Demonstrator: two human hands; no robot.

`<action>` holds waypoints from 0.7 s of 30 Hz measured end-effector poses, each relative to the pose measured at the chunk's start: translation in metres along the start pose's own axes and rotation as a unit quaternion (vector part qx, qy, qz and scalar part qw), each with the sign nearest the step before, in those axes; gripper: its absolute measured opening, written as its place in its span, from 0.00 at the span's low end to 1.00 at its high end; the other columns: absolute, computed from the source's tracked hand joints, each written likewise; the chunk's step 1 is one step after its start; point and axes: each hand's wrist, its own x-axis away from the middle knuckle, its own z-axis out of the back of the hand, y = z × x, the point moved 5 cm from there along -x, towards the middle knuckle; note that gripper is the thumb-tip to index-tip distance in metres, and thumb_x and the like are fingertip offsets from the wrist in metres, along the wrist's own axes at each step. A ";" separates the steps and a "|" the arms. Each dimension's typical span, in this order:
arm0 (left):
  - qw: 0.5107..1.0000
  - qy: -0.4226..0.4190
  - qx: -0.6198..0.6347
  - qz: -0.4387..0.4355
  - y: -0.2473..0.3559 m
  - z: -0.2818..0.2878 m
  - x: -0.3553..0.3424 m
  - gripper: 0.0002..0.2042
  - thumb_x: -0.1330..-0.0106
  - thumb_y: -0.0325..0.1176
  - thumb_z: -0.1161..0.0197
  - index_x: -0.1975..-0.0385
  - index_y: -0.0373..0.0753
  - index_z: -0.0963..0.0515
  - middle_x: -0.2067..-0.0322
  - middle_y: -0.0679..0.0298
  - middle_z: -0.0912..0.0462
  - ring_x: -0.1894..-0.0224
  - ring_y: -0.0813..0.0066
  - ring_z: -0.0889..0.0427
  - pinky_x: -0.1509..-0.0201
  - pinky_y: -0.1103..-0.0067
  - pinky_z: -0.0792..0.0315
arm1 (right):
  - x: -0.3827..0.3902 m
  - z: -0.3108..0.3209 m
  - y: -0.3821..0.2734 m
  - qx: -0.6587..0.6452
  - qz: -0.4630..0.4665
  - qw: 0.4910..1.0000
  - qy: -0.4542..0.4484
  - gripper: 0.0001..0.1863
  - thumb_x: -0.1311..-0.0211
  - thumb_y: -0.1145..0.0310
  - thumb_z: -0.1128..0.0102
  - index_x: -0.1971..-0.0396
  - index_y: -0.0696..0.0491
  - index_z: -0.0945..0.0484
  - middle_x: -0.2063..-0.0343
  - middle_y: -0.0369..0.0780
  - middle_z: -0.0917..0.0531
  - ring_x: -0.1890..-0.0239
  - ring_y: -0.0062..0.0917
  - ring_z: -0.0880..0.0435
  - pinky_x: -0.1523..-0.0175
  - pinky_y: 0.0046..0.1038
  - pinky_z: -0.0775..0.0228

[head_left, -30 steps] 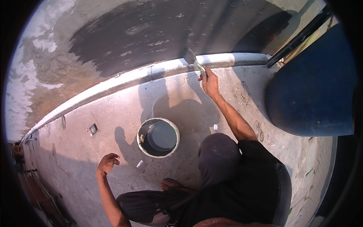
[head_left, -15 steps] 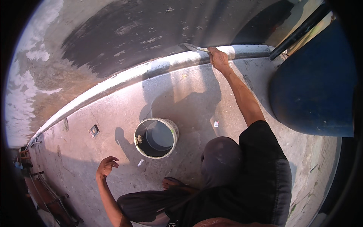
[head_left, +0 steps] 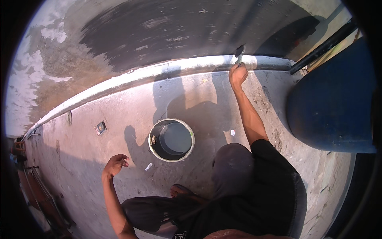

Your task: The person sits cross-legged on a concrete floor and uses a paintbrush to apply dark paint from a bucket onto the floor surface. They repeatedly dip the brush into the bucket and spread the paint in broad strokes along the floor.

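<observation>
My right hand (head_left: 238, 75) reaches out to the base of the wall, closed round the handle of a small trowel (head_left: 240, 51). The trowel's dark head points up over the pale rounded ledge (head_left: 191, 63) and overlaps the lower edge of a wet dark grey patch (head_left: 171, 32) on the wall. Its exact shape is hard to make out at this angle. My left hand (head_left: 114, 165) hangs above the floor left of the bucket, fingers loosely bent, with nothing in it. A round bucket (head_left: 192, 139) partly filled with grey liquid stands between my hands and my knees.
A large blue barrel (head_left: 330, 99) stands at the right, beside a slanting black pipe (head_left: 324, 46). Small litter lies on the concrete floor: a dark square packet (head_left: 100, 128) and white scraps (head_left: 149, 166). Dark framed objects (head_left: 43, 195) are at the far left.
My right hand has shifted slightly right, and the trowel has turned from pointing left along the ledge to pointing up toward the wall. The left hand stays nearly in place.
</observation>
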 end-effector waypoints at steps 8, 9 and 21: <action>1.000 0.010 0.008 -0.007 -0.005 0.003 0.003 0.13 0.44 0.24 0.48 0.60 0.30 0.22 0.70 0.58 0.18 0.64 0.70 0.17 0.55 0.76 0.28 | 0.111 -0.041 -0.133 -0.072 0.140 0.952 -0.264 0.09 0.41 0.73 0.45 0.67 0.64 0.24 0.74 0.57 0.19 0.67 0.54 0.18 0.60 0.47 0.27; 1.000 0.009 0.003 -0.012 -0.002 0.002 0.003 0.14 0.44 0.24 0.48 0.60 0.29 0.22 0.69 0.56 0.17 0.64 0.68 0.17 0.55 0.76 0.27 | 0.111 -0.033 -0.142 -0.090 0.191 0.943 -0.259 0.08 0.41 0.73 0.46 0.65 0.61 0.24 0.71 0.55 0.19 0.66 0.52 0.18 0.60 0.47 0.27; 0.998 0.024 -0.038 -0.050 0.020 -0.001 0.002 0.14 0.45 0.25 0.49 0.61 0.31 0.21 0.69 0.56 0.17 0.63 0.69 0.17 0.55 0.77 0.27 | -0.013 0.050 -0.101 0.048 0.209 0.970 -0.115 0.12 0.41 0.69 0.44 0.59 0.58 0.19 0.73 0.55 0.18 0.68 0.52 0.18 0.62 0.46 0.29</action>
